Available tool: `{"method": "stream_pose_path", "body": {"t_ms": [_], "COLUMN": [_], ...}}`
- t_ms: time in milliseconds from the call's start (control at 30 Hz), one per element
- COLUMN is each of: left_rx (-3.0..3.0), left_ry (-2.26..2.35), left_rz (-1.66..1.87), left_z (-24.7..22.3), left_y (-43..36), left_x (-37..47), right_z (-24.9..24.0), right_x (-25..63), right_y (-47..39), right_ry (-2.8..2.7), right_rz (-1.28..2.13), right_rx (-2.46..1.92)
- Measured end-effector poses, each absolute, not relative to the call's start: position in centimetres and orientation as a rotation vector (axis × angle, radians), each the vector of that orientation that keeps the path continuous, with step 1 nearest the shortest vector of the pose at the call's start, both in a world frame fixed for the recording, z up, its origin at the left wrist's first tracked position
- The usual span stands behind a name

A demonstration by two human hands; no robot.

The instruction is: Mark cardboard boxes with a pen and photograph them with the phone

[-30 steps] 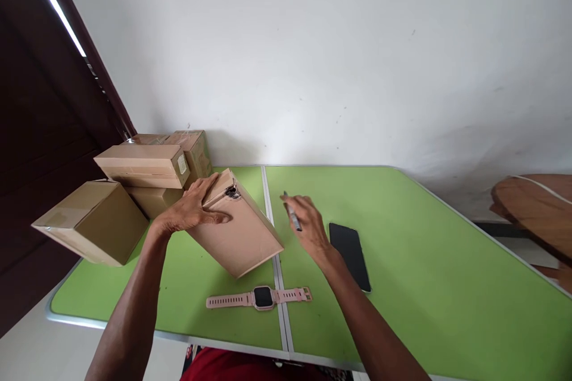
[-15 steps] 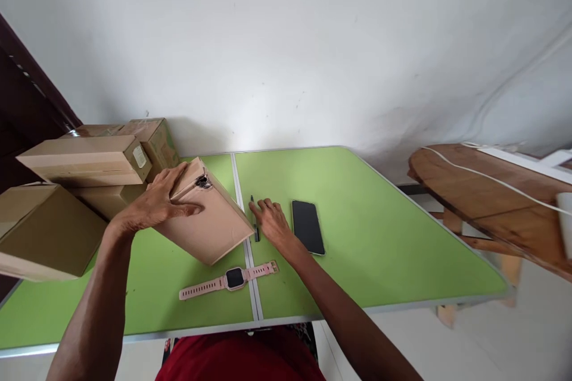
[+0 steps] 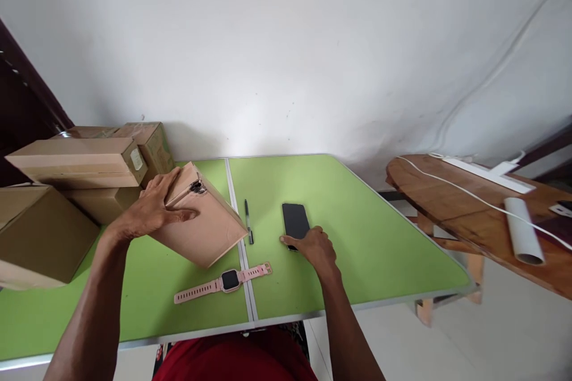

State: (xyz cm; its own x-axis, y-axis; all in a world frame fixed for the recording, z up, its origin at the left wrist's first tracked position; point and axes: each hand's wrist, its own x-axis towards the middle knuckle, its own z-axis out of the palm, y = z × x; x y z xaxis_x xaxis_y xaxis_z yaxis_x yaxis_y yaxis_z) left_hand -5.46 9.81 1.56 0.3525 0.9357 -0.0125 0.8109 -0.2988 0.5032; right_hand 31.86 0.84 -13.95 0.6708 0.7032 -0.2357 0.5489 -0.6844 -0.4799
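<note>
My left hand (image 3: 154, 205) grips the upper end of a cardboard box (image 3: 205, 223), thumb across its face, and the box leans tilted over the table. Dark torn tape marks its top corner. My right hand (image 3: 316, 245) spans the near end of a black smartphone (image 3: 295, 219), thumb at the left edge and fingers at the right; the phone lies flat. Between box and phone rests a dark pen (image 3: 248, 223). A pink-strapped smartwatch (image 3: 230, 280) is stretched out near the table's front, across the white seam.
Several cardboard boxes (image 3: 75, 161) are stacked at the left of the green table (image 3: 379, 250), close to the wall. To the right stands a wooden table (image 3: 465, 202) bearing a white power strip (image 3: 487, 174), a white tube (image 3: 524, 232) and a cable.
My right hand has moved right, from beside the pen to the phone, and taken hold of its near end. The left hand keeps the box in place. The view has turned slightly right.
</note>
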Motion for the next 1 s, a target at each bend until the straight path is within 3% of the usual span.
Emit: {"method": "stream_pose_path", "body": {"t_ms": [267,433,800,1000], "left_rx": [2.155,2.126,2.214,2.261], "left_ry": [1.498,1.471,1.419,1.402], "left_rz": [0.402,0.418,0.476,0.492], "left_z": [1.6,1.4,1.3,0.5], "left_y": [9.7,9.9,10.1,10.6], "left_x": [-5.3,-5.5,-5.2,-5.8], "right_z": [-14.9,-14.3,-3.1,-4.0], "right_x": [33.4,32.0,18.8,14.6], "right_y": [-0.5,-3.6,-0.7,0.7], "right_ry": [-0.754,-0.398,-0.579,-0.628], "right_rz": [1.056,1.437,1.886,1.952], "right_rx": [-1.953,-1.197,-0.297,-0.21]}}
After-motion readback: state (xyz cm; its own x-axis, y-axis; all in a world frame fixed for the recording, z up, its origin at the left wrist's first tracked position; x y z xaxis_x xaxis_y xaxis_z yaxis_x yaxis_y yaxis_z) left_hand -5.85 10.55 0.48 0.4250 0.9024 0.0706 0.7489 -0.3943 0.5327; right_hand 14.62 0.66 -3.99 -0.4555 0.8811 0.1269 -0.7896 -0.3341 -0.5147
